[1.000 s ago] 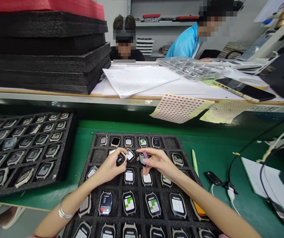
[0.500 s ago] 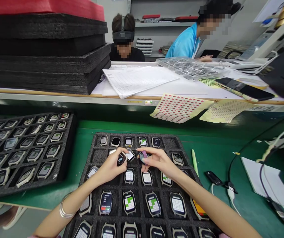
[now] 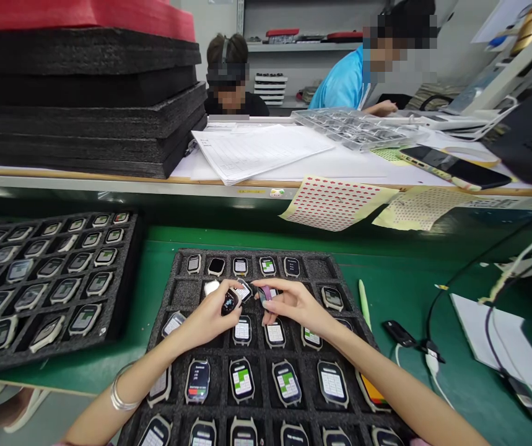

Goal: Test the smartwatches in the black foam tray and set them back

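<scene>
My left hand (image 3: 210,314) is closed on a smartwatch (image 3: 230,301) without a strap, its lit dark face tilted toward the right hand. Between the thumb and fingers of my right hand (image 3: 296,303) is a small, thin piece with a purple edge (image 3: 266,292); its exact kind is unclear. Both hands are above a black foam tray (image 3: 318,267) whose compartments hold several strapless smartwatches. One tilted watch (image 3: 244,290) with a white screen lies between the hands. Close to my left fingers, a small white object (image 3: 210,287) is partly hidden.
At the left lies another foam tray of watches (image 3: 121,291). Stacked foam trays (image 3: 84,111) stand on the shelf, near papers (image 3: 261,152), a clear blister tray (image 3: 353,127) and a phone (image 3: 456,166). Cables (image 3: 433,359) and a green pen (image 3: 365,300) lie right. Two people sit opposite.
The left hand and its smartwatch have shifted slightly right, toward the other hand. My right hand has moved slightly left, with the purple-edged piece turned more upright.
</scene>
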### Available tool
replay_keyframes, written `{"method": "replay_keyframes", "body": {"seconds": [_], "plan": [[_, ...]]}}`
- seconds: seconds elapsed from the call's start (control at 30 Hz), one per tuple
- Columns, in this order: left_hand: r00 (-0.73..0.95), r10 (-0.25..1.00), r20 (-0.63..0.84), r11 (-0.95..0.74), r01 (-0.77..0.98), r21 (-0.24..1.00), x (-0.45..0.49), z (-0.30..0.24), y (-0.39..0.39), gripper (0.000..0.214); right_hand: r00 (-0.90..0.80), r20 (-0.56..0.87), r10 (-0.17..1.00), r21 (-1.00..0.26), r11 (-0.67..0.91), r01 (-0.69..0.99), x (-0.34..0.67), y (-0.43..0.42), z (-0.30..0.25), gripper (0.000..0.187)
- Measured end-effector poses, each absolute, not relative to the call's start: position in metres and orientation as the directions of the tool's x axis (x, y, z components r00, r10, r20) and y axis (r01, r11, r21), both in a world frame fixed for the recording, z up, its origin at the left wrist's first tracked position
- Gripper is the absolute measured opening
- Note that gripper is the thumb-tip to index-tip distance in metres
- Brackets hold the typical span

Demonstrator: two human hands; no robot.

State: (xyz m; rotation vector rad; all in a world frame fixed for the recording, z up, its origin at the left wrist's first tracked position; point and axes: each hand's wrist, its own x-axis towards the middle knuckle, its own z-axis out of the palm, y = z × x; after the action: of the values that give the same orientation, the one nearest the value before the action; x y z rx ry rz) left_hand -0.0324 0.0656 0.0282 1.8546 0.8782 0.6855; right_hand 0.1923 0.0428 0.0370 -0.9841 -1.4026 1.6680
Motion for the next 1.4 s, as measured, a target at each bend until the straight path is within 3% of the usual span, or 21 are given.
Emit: {"method": "replay_keyframes", "body": {"seconds": [0.17,0.77,1.4], "plan": [[0.509,0.848,0.150,-0.303,0.233,0.924,-0.031,0.026,0.069,0.036,-0.445,-0.129,0.886,-0.986,-0.160,-0.034,0.191,0.043,0.036,0.054],[0.465,0.883,0.061,-0.222,0.301,0.927,-0.034,0.018,0.076,0.026,-0.379,-0.140,0.915,-0.988,-0.152,-0.001,0.193,0.046,0.034,0.050],[0.443,0.889,0.110,-0.240,0.248,0.938,-0.034,0.021,0.074,0.026,-0.413,-0.112,0.904,-0.989,-0.140,-0.038,0.193,0.045,0.038,0.051]]}}
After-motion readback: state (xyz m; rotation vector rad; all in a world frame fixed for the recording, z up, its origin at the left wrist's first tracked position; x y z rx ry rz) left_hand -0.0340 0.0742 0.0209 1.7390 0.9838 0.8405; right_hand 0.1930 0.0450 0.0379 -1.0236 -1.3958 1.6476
